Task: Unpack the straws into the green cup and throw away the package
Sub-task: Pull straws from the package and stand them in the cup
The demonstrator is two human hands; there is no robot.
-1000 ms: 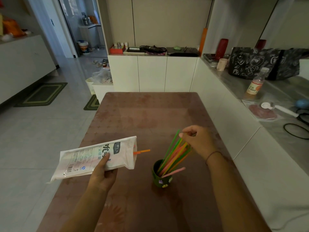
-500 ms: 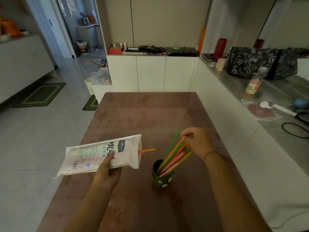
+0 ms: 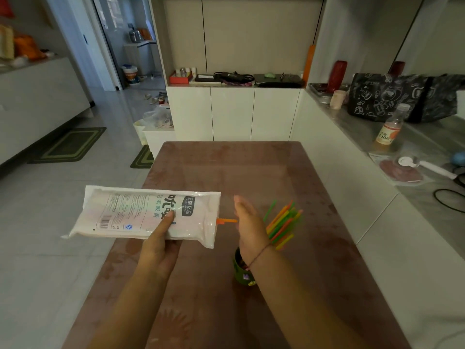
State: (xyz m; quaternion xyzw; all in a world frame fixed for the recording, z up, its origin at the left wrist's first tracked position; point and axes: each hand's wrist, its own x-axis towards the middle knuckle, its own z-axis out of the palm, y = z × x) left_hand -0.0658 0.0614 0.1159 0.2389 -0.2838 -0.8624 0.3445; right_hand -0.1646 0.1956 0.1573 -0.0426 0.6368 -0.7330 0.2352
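Brown table, seen from its near end. Left hand clamped around the straw package, thumb pressed on the printed face. The package is held roughly level above the table's left edge, at about 9 o'clock from the cup. One orange straw sticks out of its right end, pointing toward 3 o'clock.

Right hand open, fingers straight and together, palm facing left, gripping nothing. Its fingertips sit just beside the tip of the orange straw; whether they touch cannot be told, as the hand is blurred.

Green cup stands upright on the table, partly hidden behind the right wrist, with small decorations on its front. A bunch of straws, green, orange, yellow and pink, leans out of it toward 1 o'clock, fanned behind the right hand.

A thin cord bracelet circles the right wrist.
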